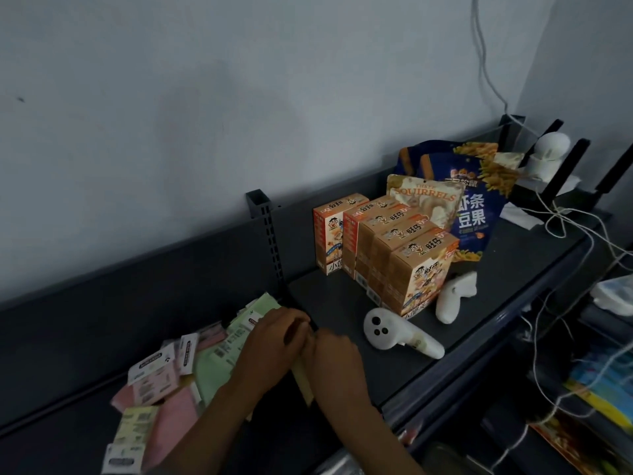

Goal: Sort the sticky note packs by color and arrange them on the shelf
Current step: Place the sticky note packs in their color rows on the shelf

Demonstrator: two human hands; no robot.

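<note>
Shelf [342, 296]: dark metal, against a pale wall, with an upright slotted post [265, 228] at the back.
Sticky note packs [164, 382]: loose heap on the shelf's left part — pink, green and pale yellow ones mixed, several overlapping, labels facing up.
Yellow pack [303, 382]: a pale yellow pack held on edge between both hands, just right of the heap, above the shelf.
Left hand [270, 344]: fingers closed around the upper end of the yellow pack, partly over the green packs.
Right hand [334, 358]: touching the left hand, fingers curled on the same pack; the exact grip is hidden from this side.
Snack boxes [394, 248]: orange cartons in a row, upright, right of the post.
Snack bags [472, 200]: blue and cream pouches standing behind the boxes.
White controllers [397, 332]: two — one lying in front of the boxes, one [455, 296] leaning beside them.
Cables [561, 217]: white, trailing over the shelf's right end.
</note>
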